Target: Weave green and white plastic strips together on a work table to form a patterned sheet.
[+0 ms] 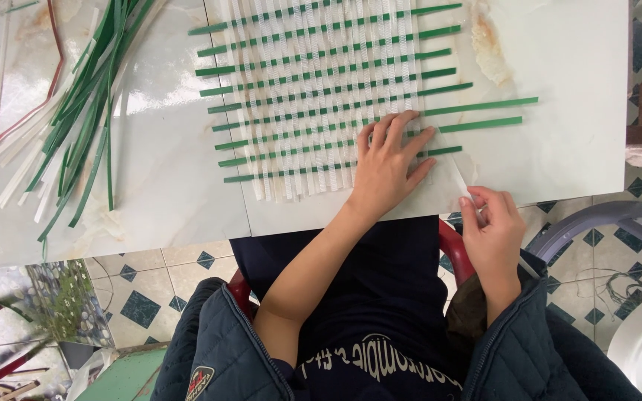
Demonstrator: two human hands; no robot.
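Observation:
A woven mat (313, 96) of white and green plastic strips lies on the glossy white tabletop (559, 89). My left hand (388, 167) rests flat with fingers spread on the mat's lower right corner, pressing the strips down. My right hand (492, 230) is at the table's near edge, to the right of the mat, pinching the end of a thin white strip (461, 178) between thumb and fingers. The strip runs up and left toward the mat.
A loose bundle of green and white strips (83, 104) lies on the table at the left, with a red strip (39, 82) beside it. A grey chair frame (603, 219) stands at the right over the tiled floor (180, 275).

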